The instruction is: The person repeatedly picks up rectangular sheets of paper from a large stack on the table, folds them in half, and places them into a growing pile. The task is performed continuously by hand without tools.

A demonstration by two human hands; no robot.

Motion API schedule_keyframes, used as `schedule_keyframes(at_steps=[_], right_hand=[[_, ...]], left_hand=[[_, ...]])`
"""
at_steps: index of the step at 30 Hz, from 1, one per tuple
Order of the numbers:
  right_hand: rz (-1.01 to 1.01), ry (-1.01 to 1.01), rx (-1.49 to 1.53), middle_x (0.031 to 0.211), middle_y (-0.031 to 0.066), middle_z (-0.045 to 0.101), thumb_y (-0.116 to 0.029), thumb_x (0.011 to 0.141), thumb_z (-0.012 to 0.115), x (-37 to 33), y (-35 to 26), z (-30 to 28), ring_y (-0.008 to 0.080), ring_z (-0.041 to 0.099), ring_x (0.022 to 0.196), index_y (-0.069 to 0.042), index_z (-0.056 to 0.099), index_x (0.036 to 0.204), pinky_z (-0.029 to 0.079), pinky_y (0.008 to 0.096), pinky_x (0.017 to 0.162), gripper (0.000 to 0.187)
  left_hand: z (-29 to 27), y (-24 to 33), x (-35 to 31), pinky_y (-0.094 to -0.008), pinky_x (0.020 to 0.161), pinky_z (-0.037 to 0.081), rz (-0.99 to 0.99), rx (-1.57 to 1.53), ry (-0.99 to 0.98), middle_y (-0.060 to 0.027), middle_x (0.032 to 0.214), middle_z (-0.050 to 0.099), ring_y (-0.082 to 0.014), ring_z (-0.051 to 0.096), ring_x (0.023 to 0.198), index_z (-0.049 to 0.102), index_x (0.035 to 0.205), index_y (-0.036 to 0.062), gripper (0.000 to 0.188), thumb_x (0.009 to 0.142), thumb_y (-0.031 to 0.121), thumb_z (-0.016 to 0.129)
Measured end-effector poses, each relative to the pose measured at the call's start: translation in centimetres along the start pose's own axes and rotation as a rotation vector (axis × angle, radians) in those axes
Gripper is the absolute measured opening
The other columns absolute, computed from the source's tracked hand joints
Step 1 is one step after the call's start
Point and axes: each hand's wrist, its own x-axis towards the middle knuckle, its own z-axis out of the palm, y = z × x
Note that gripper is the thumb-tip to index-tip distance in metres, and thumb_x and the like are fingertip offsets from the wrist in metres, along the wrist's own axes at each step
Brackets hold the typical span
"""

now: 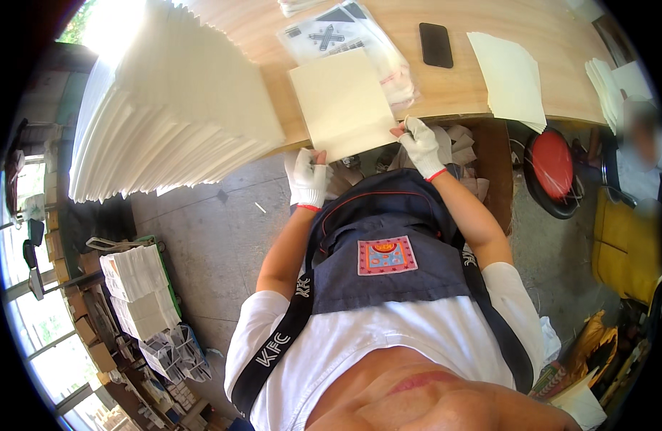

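A cream rectangular paper pad (345, 104) is held at the table's near edge, its lower part reaching over that edge. My left hand (307, 178), in a white glove with bare fingertips, is closed on its near left corner. At the near right corner, my right hand (420, 147) pinches it between thumb and fingers, gloved the same way. Whether it is one thick sheet or several is hard to tell. Beneath and beyond it lies a pile of clear printed plastic bags (388, 61), partly covered by the paper.
A tall stack of cream paper (173, 115) rises at the table's left. A black phone (436, 45) and a smaller paper stack (509, 77) lie on the right. Below are a red round stool (551, 165) and a person (636, 154) at far right. Bundled paper (140, 287) stands lower left.
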Motion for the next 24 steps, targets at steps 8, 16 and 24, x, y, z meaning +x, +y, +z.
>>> schedule_keyframes(at_steps=[8,16,24], right_hand=[[0.635,0.017,0.482,0.063,0.0000,0.051,-0.035,0.089,0.049,-1.6,3.4,0.2,0.0086,0.048,0.046,-0.008,0.054,0.086,0.040,0.0228,0.040,0.028],[0.538,-0.432,1.302,0.070,-0.0007,0.057,-0.018,0.092,0.049,0.5,-6.5,0.0,0.0087,0.052,0.053,-0.006,0.055,0.096,0.041,0.0217,0.047,0.013],[-0.139,-0.572,1.024,0.066,0.0035,0.056,-0.031,0.088,0.056,13.3,-30.1,-1.6,0.0095,0.048,0.049,-0.003,0.057,0.085,0.037,0.0218,0.045,0.028]], left_hand=[[0.4,0.3,0.4,-0.0208,0.070,0.044,-0.570,-1.079,0.026,-0.0066,0.086,0.057,-0.0093,0.054,0.080,0.052,0.102,-0.0021,0.020,0.085,0.007,0.058],[-13.7,16.4,3.3,-0.0196,0.063,0.042,0.013,-0.084,-0.085,-0.0005,0.077,0.057,-0.0059,0.051,0.069,0.058,0.102,-0.0016,0.027,0.078,0.009,0.065],[-29.6,23.3,7.8,-0.0215,0.065,0.043,0.281,-0.045,0.740,-0.0031,0.084,0.060,-0.0089,0.053,0.072,0.059,0.110,-0.0023,0.034,0.081,0.015,0.060]])
